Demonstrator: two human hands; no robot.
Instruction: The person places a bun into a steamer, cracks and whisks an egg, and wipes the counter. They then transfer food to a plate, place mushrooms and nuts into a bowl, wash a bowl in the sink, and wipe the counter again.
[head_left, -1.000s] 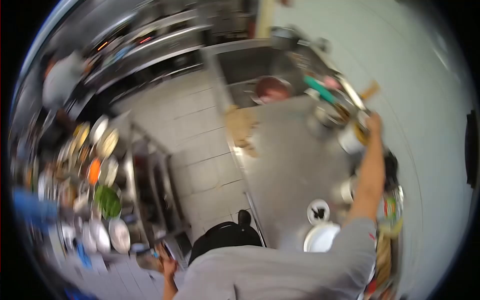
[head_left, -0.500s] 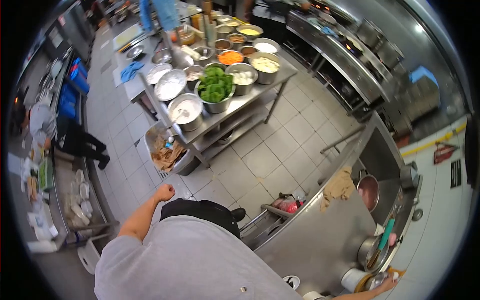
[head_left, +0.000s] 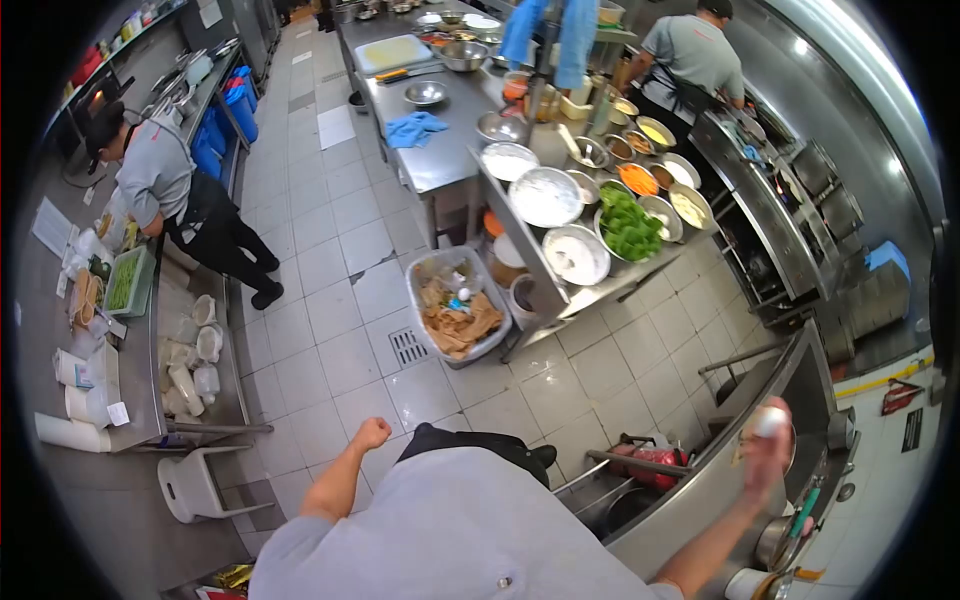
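Observation:
My left hand (head_left: 372, 434) is a loose fist over the tiled floor, in front of my dark trousers, with nothing showing in it. Raised at the right over the steel sink counter, my right hand (head_left: 764, 462) holds a white egg-shaped thing (head_left: 770, 421) at its fingertips. Motion blurs that hand somewhat. Below it on the counter are a steel pot with a green-handled utensil (head_left: 806, 510) and a white tub (head_left: 748, 583). Ahead of me stands a grey bin (head_left: 414, 290) holding crumpled brown paper (head_left: 470, 330) and other scraps.
A steel prep table (head_left: 440, 165) carries bowls of white powder, leafy greens (head_left: 628, 225) and shredded orange food. One co-worker (head_left: 165, 180) bends over the left counter; another (head_left: 690, 60) stands by the stove. A white stool (head_left: 200, 485) is at lower left, a floor drain (head_left: 408, 348) beside the bin.
My right hand has come up and away from the pots at the counter's lower right, carrying the white egg-shaped thing. My view has turned left; my left hand stays a fist.

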